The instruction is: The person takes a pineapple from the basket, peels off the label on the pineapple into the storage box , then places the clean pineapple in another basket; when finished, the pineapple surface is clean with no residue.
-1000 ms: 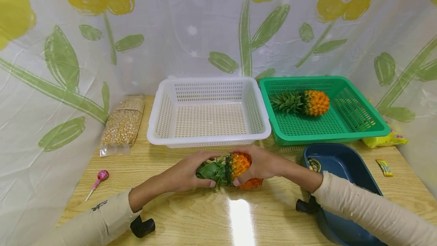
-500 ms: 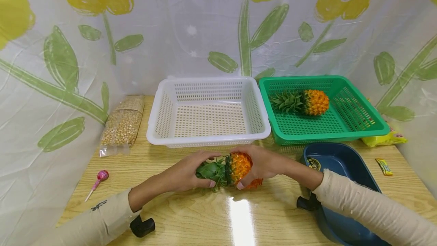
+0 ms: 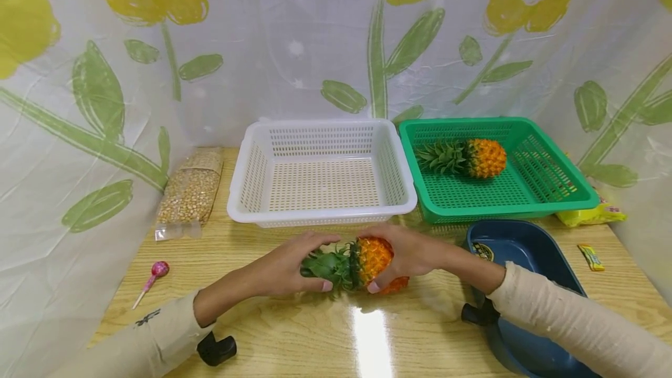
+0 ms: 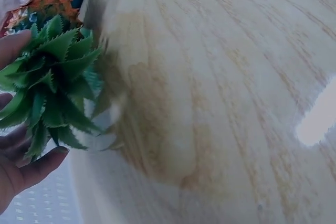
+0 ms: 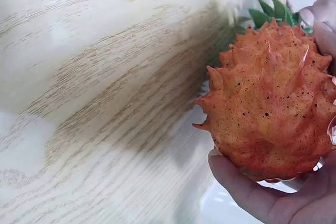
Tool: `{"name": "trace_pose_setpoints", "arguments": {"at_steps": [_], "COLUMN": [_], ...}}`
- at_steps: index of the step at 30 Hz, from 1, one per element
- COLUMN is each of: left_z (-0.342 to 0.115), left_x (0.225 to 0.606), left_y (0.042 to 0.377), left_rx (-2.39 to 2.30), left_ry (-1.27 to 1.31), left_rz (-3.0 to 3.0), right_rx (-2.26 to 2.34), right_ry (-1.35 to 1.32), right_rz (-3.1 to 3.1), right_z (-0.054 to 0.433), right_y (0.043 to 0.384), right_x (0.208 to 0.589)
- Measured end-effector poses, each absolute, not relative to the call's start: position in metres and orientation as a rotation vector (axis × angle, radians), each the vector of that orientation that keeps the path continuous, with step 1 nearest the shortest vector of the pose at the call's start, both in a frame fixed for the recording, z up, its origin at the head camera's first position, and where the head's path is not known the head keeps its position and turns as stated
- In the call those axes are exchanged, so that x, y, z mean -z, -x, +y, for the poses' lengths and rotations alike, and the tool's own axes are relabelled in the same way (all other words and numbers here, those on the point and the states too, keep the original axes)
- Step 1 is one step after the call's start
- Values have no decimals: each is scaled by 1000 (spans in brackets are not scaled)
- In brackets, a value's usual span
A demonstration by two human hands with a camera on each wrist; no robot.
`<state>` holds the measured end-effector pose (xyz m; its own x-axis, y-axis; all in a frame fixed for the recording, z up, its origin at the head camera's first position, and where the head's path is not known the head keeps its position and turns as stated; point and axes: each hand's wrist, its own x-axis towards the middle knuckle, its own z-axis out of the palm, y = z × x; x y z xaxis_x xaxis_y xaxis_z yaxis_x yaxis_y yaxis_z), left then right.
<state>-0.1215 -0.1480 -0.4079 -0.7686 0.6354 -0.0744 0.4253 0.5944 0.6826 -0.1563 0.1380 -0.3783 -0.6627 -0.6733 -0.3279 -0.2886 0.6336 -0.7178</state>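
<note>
Both my hands are on a pineapple point(image 3: 375, 256) lying crosswise before the white basket. Its leafy green crown point(image 4: 55, 85) points left, where my left hand point(image 3: 286, 265) holds it between thumb and fingers. Around the orange body, my right hand point(image 3: 409, 252) grips from above, thumb on the near side. The rounded, red-orange end with pointed spikes faces the right wrist view, with the fingers of my right hand point(image 5: 273, 203) curled at its side. A second pineapple point(image 3: 485, 158) lies on its side in the green basket point(image 3: 525, 210).
A white basket point(image 3: 320, 216) stands behind the hands. Under the right forearm is a dark blue tub point(image 3: 517, 238). At left lie a bag of kernels point(image 3: 186, 197) and a lollipop point(image 3: 157, 270); at right, a small yellow wrapper point(image 3: 591, 256) and a yellow bag point(image 3: 590, 216).
The right hand and the pineapple's body have shifted slightly to the right. My left hand stays at the crown, almost unmoved. The baskets and the second pineapple are in place.
</note>
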Motion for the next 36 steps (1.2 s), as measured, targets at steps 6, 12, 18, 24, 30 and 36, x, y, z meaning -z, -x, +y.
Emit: {"name": "trace_pose_setpoints", "arguments": {"at_steps": [6, 12, 18, 24, 30, 36], "left_z": [-152, -154, -155, -158, -161, -163], "left_x": [396, 382, 370, 361, 354, 355], "left_y": [119, 117, 117, 121, 130, 141], "left_rx": [-988, -1008, -1072, -1113, -1124, -1157], "left_ry": [-869, -911, -934, -1000, -1000, -981], "left_rz": [2501, 2511, 2542, 2639, 2720, 2764], "right_rx": [866, 890, 924, 971, 964, 903], "right_ry": [746, 747, 773, 850, 878, 907], "right_rz": [2243, 2226, 2209, 2150, 2110, 2143], "right_z": [145, 155, 168, 179, 191, 202], "right_y": [155, 153, 153, 154, 154, 153], "right_x": [372, 365, 363, 356, 346, 336]}}
